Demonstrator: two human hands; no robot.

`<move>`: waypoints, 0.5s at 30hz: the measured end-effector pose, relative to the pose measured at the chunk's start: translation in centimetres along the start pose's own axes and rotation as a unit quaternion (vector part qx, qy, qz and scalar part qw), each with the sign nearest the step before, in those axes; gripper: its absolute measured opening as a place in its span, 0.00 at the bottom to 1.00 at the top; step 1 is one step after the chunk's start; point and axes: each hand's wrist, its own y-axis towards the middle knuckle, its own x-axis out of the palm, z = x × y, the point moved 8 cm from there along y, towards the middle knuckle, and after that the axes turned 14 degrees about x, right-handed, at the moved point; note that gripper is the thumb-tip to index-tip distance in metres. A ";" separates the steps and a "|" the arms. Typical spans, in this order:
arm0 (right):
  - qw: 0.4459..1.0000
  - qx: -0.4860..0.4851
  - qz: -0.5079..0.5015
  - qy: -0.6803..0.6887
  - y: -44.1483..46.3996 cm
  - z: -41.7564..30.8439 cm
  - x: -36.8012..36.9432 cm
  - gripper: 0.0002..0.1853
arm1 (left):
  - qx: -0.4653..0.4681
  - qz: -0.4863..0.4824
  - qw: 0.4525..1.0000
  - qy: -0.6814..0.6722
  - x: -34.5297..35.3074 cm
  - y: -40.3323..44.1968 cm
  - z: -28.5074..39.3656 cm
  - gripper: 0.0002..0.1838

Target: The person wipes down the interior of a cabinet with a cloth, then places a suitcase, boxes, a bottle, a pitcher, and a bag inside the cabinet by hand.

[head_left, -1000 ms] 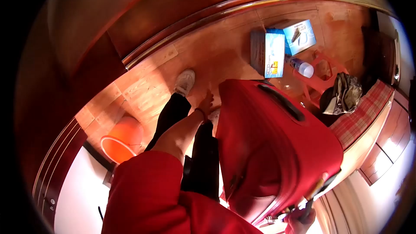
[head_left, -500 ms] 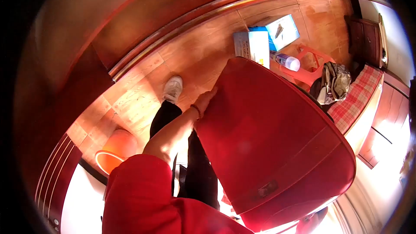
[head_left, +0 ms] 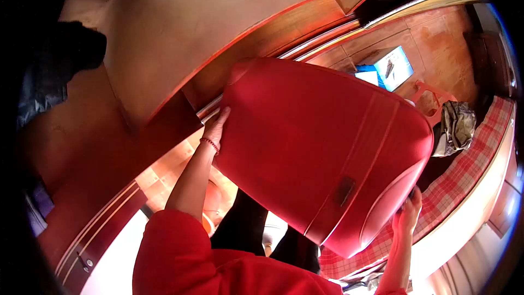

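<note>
Across the lap side of the scene, two red-sleeved arms reach around a red suitcase, one broad face turned up, above the dark-trousered legs. The right hand is clamped on its near right corner, some fingers hidden behind the edge; the left hand, a red bracelet at the wrist, presses and grips the left end. Well apart, the hands likely share the weight of a bulky load and keep it from tipping. The suitcase looks closed, its contents out of sight.

Behind the left forearm, an orange bucket shows only in part; what it holds cannot be told. To the right runs a bench with a plaid cover, and beside it a crumpled dark-and-tan bundle. Farther off, a red stool stands near a printed box, contents not visible, on the tiled floor. Far left rises a curved wooden panel.
</note>
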 end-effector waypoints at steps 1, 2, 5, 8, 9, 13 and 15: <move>1.000 -0.008 -0.001 0.010 1.4 -0.6 1.7 0.20 | -0.002 0.012 1.000 0.000 -1.3 0.8 0.2 0.35; 0.999 -0.014 -0.038 0.006 3.3 -0.8 2.9 0.17 | 0.016 0.010 1.000 0.007 -2.9 2.1 -0.3 0.36; 0.995 -0.034 -0.093 0.034 8.0 -1.8 7.2 0.15 | 0.016 0.054 0.996 0.069 -7.9 5.4 -1.8 0.40; 0.991 -0.063 -0.113 0.041 12.7 -3.1 11.4 0.20 | -0.023 0.054 0.998 0.007 -8.1 5.7 -0.8 0.38; 0.989 -0.056 -0.112 0.075 14.6 -2.9 12.4 0.21 | -0.017 0.059 0.998 0.003 -8.6 6.6 -0.7 0.38; 0.986 -0.054 -0.157 0.026 19.9 -2.9 16.4 0.17 | -0.008 0.089 0.995 -0.034 -9.6 7.9 -0.4 0.35; 0.983 -0.050 -0.171 0.048 21.4 -3.3 18.6 0.14 | -0.005 0.101 0.994 -0.039 -10.2 8.2 0.1 0.32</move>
